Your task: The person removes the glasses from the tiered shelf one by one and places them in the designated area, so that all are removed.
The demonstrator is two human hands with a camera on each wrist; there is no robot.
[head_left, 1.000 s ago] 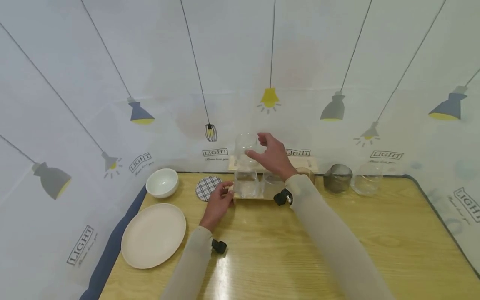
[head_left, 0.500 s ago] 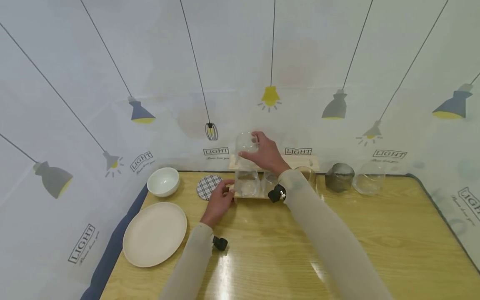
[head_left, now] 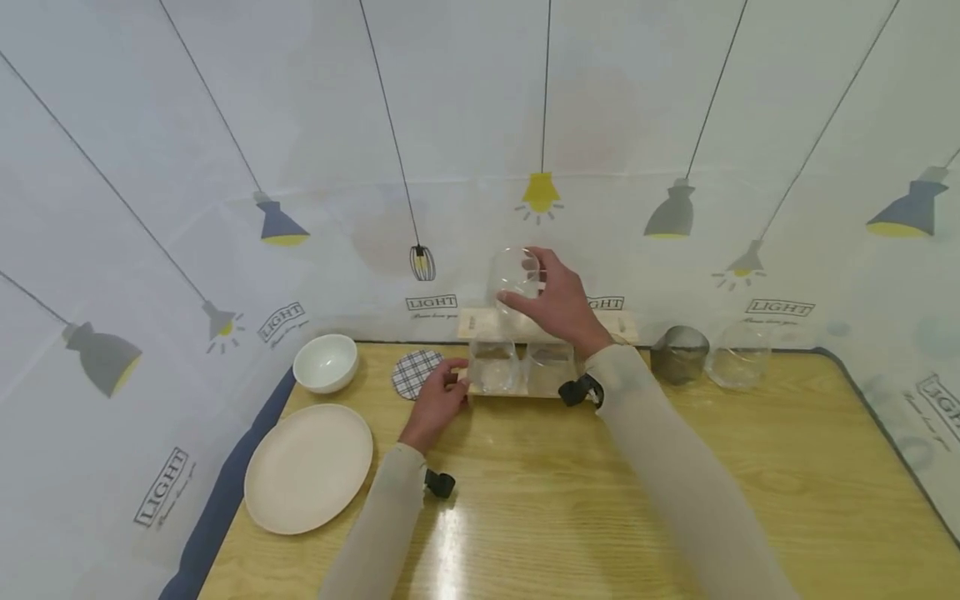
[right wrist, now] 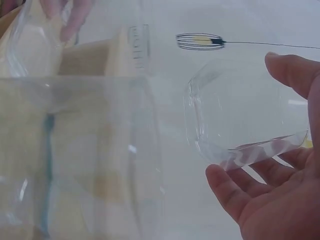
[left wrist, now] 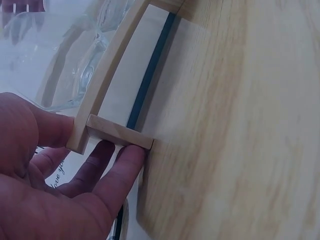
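Printed wall [head_left: 607, 92] behind; left hand [head_left: 437, 404] pinches rack crossbar [left wrist: 120, 131], clear only in left wrist view; right hand [head_left: 557, 296] grips glass [head_left: 512, 271] upright

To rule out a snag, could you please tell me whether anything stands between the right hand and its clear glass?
Nothing visible does, in either the head or right wrist view: the right hand holds the clear glass directly.

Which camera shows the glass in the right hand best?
The right wrist view: the glass looks biggest there, in the right hand. The head view shows it smaller, near the wooden rack. The left wrist view shows glassware; which piece is unclear.
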